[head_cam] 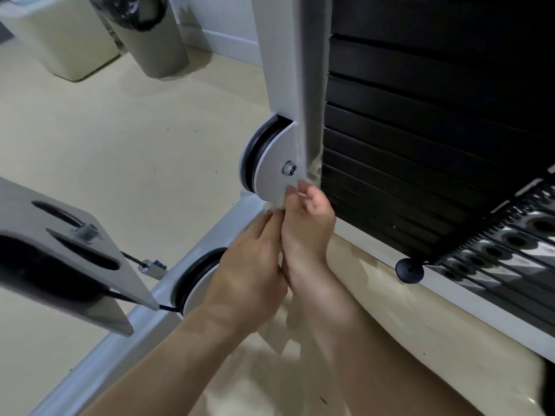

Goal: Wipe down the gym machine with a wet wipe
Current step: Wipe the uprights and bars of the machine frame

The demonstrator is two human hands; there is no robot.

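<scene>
Wiping, frame centre | right hand [309,235] pinching wet wipe [278,204] onto pulley plate [271,166] | left hand [249,268]: grip unclear | keeping wipe flat advisable

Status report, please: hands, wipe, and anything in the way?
Right hand pinches wet wipe at lower edge of pulley bracket. Left hand at the wipe too, grip unclear. Weight stack close on the right, not blocking.

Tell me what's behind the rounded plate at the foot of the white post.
A black pulley sits behind the plate; only its left rim shows. The plate covers the rest, and the right hand and wipe hide the plate's bottom edge.
</scene>
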